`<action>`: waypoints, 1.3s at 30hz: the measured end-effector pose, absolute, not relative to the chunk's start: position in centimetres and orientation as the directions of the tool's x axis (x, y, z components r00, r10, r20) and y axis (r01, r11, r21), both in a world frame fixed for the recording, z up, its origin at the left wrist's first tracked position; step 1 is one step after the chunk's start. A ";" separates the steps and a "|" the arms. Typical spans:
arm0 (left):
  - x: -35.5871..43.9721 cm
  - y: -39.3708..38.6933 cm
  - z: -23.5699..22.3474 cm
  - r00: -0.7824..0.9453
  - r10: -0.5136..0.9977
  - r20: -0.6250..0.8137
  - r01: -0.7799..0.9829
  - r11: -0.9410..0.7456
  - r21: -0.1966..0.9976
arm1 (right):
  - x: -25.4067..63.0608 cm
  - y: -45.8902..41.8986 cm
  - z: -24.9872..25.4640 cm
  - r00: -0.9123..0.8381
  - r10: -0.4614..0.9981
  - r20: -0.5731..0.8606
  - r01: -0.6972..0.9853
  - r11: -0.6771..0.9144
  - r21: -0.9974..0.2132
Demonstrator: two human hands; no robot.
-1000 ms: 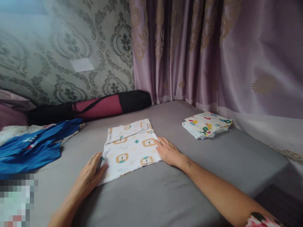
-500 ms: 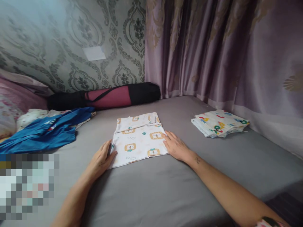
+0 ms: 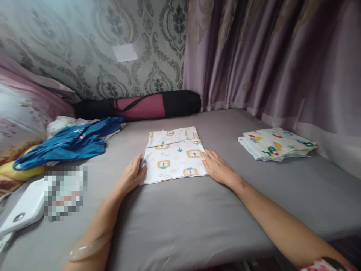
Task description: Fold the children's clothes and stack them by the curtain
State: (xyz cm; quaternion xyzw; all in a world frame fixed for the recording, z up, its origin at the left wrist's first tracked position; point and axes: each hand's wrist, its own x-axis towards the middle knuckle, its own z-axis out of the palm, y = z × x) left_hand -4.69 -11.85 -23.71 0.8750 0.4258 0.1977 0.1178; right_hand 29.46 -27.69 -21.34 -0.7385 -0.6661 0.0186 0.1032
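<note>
A white cloth printed with tan lion faces and small green plants lies folded on the grey bed sheet. A narrower folded band runs across its far end. My left hand rests along the cloth's left edge, its fingers stretched out and touching the fabric. At the right edge lies my right hand, fingers extended flat with the tips on the cloth. Both hands are open and grip nothing. To the right is a stack of folded cloths, the top one printed with colourful shapes.
Rumpled clothes with a blue garment lie at the left, beside a floral pillow. A white device sits near left, next to a blurred-out item. Against the wall is a long black and maroon bag; purple curtains hang behind.
The camera view has shifted, so everything appears further right and slightly higher, and the white device shows more fully. Both hands stay at the cloth's side edges; its folds look the same.
</note>
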 end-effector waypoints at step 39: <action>-5.1 -10.1 -20.8 0.736 0.669 0.108 0.596 -0.715 0.365 | 31.5 -27.0 -21.0 -0.010 0.999 0.040 0.988 0.016 -0.154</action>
